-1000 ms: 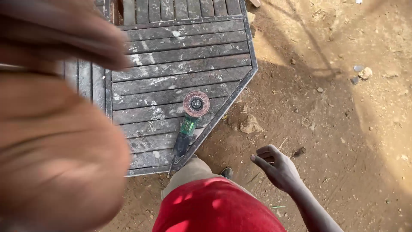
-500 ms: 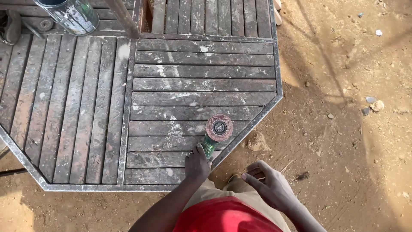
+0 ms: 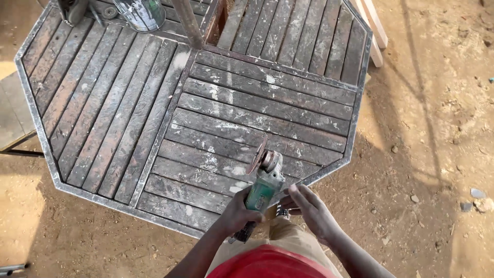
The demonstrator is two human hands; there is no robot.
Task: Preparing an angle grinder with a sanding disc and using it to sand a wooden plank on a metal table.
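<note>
A green angle grinder (image 3: 263,183) is gripped round its body by the left hand (image 3: 237,212), above the near edge of the slatted desk (image 3: 154,128). The right hand (image 3: 311,211), open, hovers just beside it. The grinder is judged heavy, rigid, its exposed disc best avoided.

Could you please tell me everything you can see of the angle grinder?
The angle grinder has a green body, a grey metal head and a reddish, worn-looking disc standing on edge, tilted. It is held over the near edge of the octagonal slatted table. The left hand grips its body; the right hand is beside it, fingertips near the body.
</note>
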